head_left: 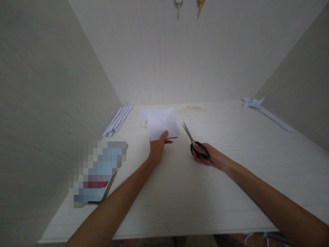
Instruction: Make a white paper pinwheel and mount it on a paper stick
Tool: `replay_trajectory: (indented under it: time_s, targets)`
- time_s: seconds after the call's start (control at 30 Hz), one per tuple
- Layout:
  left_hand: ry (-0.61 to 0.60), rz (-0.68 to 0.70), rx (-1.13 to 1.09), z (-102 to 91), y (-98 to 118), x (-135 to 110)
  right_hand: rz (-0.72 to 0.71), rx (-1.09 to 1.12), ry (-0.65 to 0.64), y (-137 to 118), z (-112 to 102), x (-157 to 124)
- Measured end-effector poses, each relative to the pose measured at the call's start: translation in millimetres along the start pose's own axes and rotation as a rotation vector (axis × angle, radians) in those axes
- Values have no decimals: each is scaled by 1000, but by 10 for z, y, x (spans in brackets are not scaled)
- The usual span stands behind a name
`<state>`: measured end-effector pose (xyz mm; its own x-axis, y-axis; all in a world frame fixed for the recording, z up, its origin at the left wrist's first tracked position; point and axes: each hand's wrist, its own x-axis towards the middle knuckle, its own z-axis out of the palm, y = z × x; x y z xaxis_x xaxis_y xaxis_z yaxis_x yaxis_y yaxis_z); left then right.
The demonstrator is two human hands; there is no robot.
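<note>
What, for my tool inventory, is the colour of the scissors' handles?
The scissors' handles are black, shown best in the head view.

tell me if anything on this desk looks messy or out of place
Only minor mess. Tiny scraps lie on the desk beside the white paper held by the left hand, and a faint yellowish patch marks the desk near the back wall. The right hand holds the scissors normally.

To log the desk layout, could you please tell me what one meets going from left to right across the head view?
folded white strips → white paper, held at its near edge by the left hand → scissors, held in the right hand → folded paper shape
</note>
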<state>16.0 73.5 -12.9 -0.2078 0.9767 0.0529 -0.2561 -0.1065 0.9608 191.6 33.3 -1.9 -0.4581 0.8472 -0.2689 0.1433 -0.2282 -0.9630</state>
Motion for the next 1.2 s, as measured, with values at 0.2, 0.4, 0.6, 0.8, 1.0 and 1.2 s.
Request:
replay_trajectory:
  time_s: [0.2,0.4,0.6,0.8,1.0,1.2]
  targets:
    - [54,12,-100,-18,-48,56,-34,-263,-8,-95,32,-14]
    - [-20,4,-158,-24,-50,44,-33,-350,-54,-66,-11,-4]
    - [5,-13,-155,-20,-47,45,-70,-372,-139,-43,-61,-14]
    - [-7,-37,-160,-6,-31,40,-61,-401,-153,-69,-57,-31]
    - [-30,-37,-155,0,-38,38,-101,-388,-189,-14,-89,-2]
    - [-22,-49,-157,9,-34,33,-87,-389,-187,-22,-82,-4]
